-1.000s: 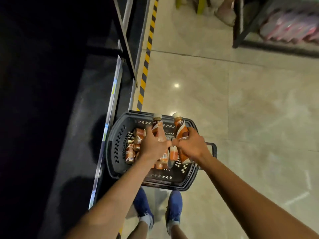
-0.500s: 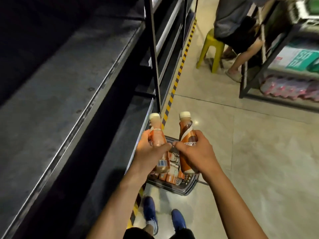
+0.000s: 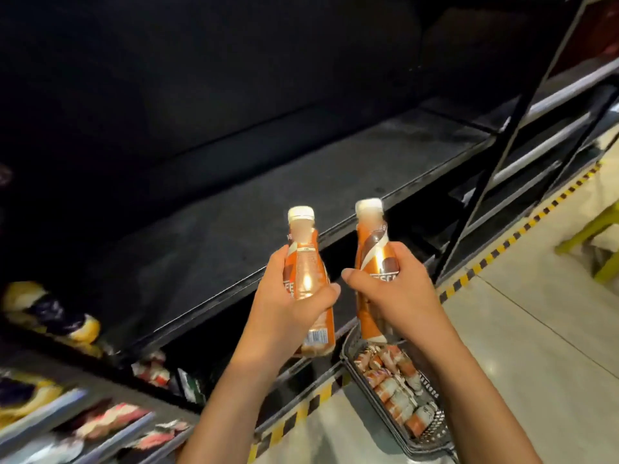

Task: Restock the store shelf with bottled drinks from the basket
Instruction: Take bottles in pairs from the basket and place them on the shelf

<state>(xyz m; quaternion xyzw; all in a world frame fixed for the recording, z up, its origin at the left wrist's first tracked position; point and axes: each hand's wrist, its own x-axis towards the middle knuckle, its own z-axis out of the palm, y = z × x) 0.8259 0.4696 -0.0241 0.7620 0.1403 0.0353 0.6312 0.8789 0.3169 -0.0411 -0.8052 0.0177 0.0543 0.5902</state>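
Two bottled drinks are held upright, side by side and slightly apart, in front of the dark shelf [image 3: 217, 236]. The left bottle [image 3: 303, 249] is grasped around its lower body by the left hand [image 3: 288, 309], with the thumb wrapped across the orange label. Its white cap is seen against the shelf board, just inside the front edge. The right bottle [image 3: 371, 249] is clasped in the same way by the right hand [image 3: 402, 296], with fingers curled around the label, and its cap is seen level with the shelf's front edge. Neither bottle is set down on the shelf. Below the hands, the dark basket [image 3: 430, 433] is seen on the floor beside the base of the shelving, and more bottles [image 3: 392, 383] of the same kind are packed inside it. Yellow-and-black striped tape [image 3: 502, 252] is laid along the floor at the foot of the shelving. Blurred packaged goods [image 3: 50, 316] are stacked on the lower shelves toward the left. Part of a yellow stool [image 3: 589, 236] is seen at the right edge.
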